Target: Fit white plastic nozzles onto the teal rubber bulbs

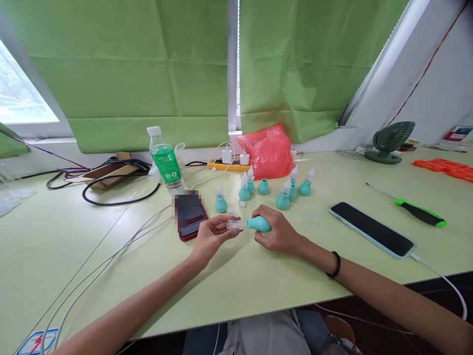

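Observation:
Between the thumb and fingers of my left hand (pixel 211 239) is a small clear plastic tube (pixel 233 224). My right hand (pixel 281 230) wraps round a teal rubber bulb (pixel 259 224), its open neck pointing left at the tube. A narrow gap seems to separate neck and tube. Behind my hands stand several teal bulbs with clear pointed tips, among them one at the left (pixel 220 203) and one at the right (pixel 305 187). A teal bulb without a tip (pixel 263 186) stands among them. Small translucent pieces (pixel 314 218) lie nearby.
A phone in a red case (pixel 190 217) lies beside my left hand, a water bottle (pixel 166 162) behind it. Right are a charging phone (pixel 371 229), a screwdriver (pixel 421 212) and a fan (pixel 389 143). Pink bubble wrap (pixel 268 153) and a power strip (pixel 218 165) sit at the back.

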`<state>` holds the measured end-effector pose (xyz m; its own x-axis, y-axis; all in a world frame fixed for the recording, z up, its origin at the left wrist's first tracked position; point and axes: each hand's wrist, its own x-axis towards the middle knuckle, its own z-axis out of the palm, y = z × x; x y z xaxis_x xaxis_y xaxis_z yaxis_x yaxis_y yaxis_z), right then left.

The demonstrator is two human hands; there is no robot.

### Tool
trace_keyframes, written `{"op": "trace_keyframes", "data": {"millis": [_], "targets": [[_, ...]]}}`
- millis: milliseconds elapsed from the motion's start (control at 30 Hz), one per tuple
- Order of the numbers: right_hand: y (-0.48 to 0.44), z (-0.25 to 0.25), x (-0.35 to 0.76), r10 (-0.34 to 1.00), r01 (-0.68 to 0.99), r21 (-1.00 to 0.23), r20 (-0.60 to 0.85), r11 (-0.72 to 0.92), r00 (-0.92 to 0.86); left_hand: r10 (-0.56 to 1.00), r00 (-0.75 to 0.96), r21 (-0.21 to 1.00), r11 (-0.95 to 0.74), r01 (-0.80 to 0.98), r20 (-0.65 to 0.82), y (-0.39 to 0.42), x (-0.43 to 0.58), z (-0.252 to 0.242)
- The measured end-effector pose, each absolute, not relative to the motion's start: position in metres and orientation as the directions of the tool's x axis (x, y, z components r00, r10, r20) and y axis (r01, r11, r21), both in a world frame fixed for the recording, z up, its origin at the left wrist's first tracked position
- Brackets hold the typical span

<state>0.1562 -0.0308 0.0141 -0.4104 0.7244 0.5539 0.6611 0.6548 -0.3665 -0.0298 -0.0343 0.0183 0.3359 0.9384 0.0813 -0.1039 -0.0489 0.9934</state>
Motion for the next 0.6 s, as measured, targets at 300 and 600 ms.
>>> {"op": "trace_keyframes", "data": {"millis": [300,600], "targets": [[-0.0379,0.0116,0.1542,0.72,0.655,-0.346,0.51,0.672,-0.47,0.905,0.425,0.955,0.125,-0.27,0.001,-0.0336,-0.0295,0.0158],[-0.037,0.0091,0.1541,0.72,0.567,-0.462,0.556,0.683,-0.415,0.905,0.419,0.993,-0.031,-0.115,0.077,-0.0355,-0.0288,0.0183]]}}
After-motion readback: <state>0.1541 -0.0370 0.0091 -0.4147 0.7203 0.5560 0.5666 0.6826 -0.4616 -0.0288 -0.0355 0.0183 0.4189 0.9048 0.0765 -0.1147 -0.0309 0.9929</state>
